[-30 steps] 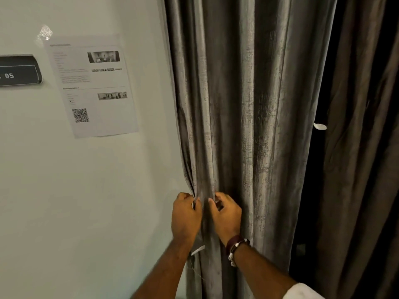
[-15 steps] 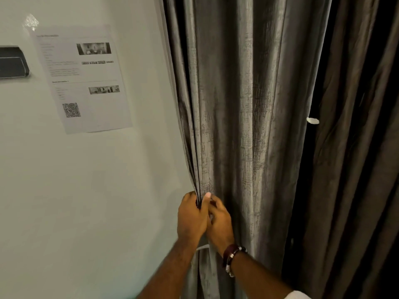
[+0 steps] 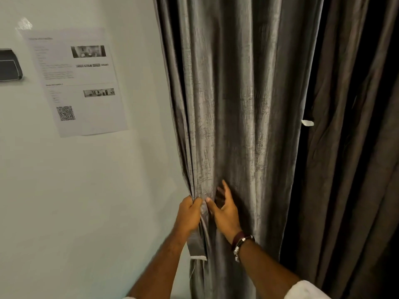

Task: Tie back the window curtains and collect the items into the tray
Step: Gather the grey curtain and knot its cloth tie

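Observation:
A grey textured curtain (image 3: 237,104) hangs in folds beside the white wall. My left hand (image 3: 189,214) is closed on the curtain's left edge, and a short grey tie-back strap (image 3: 195,244) with a white end hangs down below that fist. Just to the right, my right hand (image 3: 224,210) lies against the curtain with its fingers spread and holds nothing. A second, darker brown curtain (image 3: 349,147) hangs at the right, with a small white tab (image 3: 307,123) on its edge. No tray is in view.
A printed sheet (image 3: 75,83) with a QR code is stuck on the white wall (image 3: 86,201) at the left. A dark wall plate (image 3: 8,65) sits at the far left edge.
My right hand has let go of the curtain edge and opened, sliding right onto the fabric. My left hand keeps its grip, and the strap now hangs below it.

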